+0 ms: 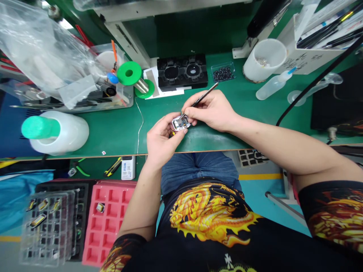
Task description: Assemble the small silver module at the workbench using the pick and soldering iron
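The left hand grips a small metal module while the right hand pinches tweezers into it, work seemingly midway and unfinished.

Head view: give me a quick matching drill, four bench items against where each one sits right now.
Items:
1. tweezers
2. small metal part
3. solder spool
4. pink tray

Places:
A. below the bench edge, lower left
B. pinched in the left hand
C. on the green mat, left of the black fixture
D. gripped in the right hand

Pairs: 1-D, 2-B, 3-C, 4-A
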`<action>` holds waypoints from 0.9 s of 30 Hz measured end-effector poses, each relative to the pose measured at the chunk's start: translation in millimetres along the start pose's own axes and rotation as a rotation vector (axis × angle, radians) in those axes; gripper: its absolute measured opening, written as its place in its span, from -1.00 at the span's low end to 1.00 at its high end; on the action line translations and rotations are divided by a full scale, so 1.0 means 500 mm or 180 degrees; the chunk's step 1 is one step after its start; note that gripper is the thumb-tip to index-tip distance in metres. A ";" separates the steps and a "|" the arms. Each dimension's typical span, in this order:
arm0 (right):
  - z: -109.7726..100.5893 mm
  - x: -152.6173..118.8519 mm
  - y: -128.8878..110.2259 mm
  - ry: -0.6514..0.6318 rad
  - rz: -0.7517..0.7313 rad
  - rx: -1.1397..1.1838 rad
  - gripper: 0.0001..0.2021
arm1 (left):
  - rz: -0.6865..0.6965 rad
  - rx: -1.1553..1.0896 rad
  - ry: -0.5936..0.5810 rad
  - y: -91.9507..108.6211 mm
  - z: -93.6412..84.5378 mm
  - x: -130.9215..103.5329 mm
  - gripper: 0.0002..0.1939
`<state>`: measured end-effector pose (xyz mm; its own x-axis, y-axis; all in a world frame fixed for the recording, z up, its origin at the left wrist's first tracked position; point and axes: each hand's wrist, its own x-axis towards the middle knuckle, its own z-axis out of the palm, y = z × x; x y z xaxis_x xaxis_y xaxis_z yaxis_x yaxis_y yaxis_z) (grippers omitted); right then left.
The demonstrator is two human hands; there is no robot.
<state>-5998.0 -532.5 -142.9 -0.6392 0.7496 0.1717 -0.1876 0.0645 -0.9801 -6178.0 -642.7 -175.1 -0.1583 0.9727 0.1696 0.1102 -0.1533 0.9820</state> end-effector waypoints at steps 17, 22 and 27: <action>-0.002 -0.001 -0.003 -0.0097 0.0016 0.0009 -0.76 | -0.0012 0.0044 0.0006 0.006 0.002 0.002 -0.50; -0.004 0.000 -0.013 -0.0131 0.0258 0.0453 -0.66 | -0.0026 0.0044 0.0015 0.006 0.002 0.004 -0.49; -0.018 0.012 -0.025 0.0245 0.0514 0.0981 -0.57 | 0.0119 0.0160 -0.0017 0.003 0.001 0.004 -0.49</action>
<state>-5993.0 -522.8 -130.6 -0.6232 0.7821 -0.0024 -0.3124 -0.2518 -0.9160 -6178.0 -640.7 -173.4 -0.1479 0.9674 0.2055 0.1650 -0.1807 0.9696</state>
